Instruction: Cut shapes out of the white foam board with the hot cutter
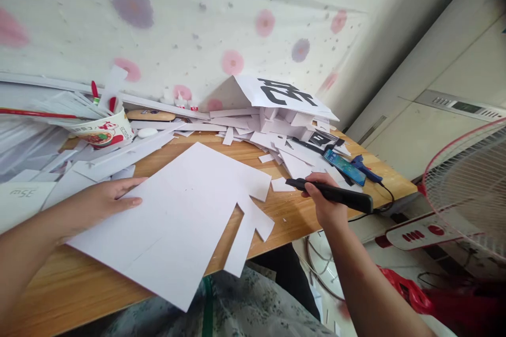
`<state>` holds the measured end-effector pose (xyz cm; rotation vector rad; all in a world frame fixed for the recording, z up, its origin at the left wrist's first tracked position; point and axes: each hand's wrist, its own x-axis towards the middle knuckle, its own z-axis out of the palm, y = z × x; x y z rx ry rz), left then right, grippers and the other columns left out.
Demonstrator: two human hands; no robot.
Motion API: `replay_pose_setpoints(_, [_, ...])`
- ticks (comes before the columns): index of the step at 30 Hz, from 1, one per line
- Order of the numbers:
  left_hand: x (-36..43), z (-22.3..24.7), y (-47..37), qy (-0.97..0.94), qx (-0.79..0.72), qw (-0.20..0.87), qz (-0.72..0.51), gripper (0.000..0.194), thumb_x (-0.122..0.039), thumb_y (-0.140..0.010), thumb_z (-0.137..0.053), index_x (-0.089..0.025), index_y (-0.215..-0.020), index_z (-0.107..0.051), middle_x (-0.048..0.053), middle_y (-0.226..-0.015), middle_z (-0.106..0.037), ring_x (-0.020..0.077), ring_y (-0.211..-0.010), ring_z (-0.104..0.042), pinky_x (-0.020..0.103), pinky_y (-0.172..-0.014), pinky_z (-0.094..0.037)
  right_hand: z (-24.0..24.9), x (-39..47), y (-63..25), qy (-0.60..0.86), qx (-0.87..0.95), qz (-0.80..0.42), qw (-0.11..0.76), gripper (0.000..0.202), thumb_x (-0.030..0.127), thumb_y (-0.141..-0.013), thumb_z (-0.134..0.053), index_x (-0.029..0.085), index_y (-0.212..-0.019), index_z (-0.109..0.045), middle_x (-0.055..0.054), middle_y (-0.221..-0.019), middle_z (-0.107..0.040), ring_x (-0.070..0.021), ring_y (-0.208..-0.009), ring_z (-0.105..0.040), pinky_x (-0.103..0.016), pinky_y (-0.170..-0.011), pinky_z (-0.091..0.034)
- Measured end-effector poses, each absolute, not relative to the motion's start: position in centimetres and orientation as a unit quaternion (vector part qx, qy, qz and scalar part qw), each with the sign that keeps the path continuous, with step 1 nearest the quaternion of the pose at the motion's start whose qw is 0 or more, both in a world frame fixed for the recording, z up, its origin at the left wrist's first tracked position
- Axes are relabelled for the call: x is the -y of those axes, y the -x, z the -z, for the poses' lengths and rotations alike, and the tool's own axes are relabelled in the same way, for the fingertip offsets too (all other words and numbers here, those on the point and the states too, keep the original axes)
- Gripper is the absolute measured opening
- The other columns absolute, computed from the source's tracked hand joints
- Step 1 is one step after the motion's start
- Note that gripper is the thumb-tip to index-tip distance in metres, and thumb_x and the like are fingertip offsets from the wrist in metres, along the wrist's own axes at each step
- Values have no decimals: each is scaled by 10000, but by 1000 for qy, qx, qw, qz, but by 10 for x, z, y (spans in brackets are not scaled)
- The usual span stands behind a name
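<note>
Holding black cutter (351, 197) in right grip (328, 210), closed round the handle, narrow end pointing left, held over desk (79, 279) near small white scrap (282, 185). Resting left grip (103, 202) at left edge of white board (166, 210), with thumb on top and forefinger apart from it along the edge; cannot tell whether pinched from beneath. Seeing board flat and askew at the front of the desk, between the two grips, near corner out past the desk edge, slot and narrow arms cut along its right side. Farther back, noting sheet (292, 99) with bold black marks, tilted atop a heap of white offcuts (241, 121). To the right, finding phone (344, 167) with screen lit, just beside blue glue gun (367, 169). At back left, noting paper cup (108, 131) packed with strips and red-handled items. Off the desk, at right, seeing fan (466, 184).
</note>
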<state>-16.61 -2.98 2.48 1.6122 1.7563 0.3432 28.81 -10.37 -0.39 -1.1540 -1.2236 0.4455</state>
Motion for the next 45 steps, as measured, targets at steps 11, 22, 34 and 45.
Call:
replay_pose_setpoints(11, [26, -36, 99, -802, -596, -17, -8, 423, -369, -851, -501, -142, -1171, -659, 152, -1253, -619, 343, -1184, -538, 463, -1020, -396, -6, 97, -247, 442, 508, -339, 657, 173, 246, -733, -780, 205, -878, -693, -58, -1004, -688, -168, -774, -692, -262, -573, -615])
replay_pose_setpoints(22, [-5, 14, 66, -892, -442, 81, -40, 452, -301, -985, -327, -237, -1416, -445, 52, -1551, -343, 256, -1450, -243, 489, -1164, -227, -3, 68, -146, 392, 735, -236, 501, 148, 187, -790, -692, 233, -924, -649, -45, -969, -678, -193, -928, -657, -376, -856, -541])
replay_pose_setpoints(34, [-5, 20, 68, -894, -432, 91, -79, 431, -297, -969, -368, -252, -1383, -477, 44, -1536, -373, 268, -1432, -280, 528, -1141, -261, 4, 70, -140, 384, 784, -176, 455, 216, 127, -808, -643, 258, -979, -626, -54, -1007, -675, -195, -933, -662, -368, -843, -548])
replay_pose_setpoints(45, [-7, 15, 67, -893, -441, 89, -32, 534, -478, -965, -404, -279, -1460, -387, 18, -1585, -267, 278, -1464, -180, 474, -1173, -177, -2, 77, -137, 342, 845, -95, 401, 195, 137, -803, -601, 230, -974, -609, -88, -973, -687, -192, -851, -698, -314, -733, -586])
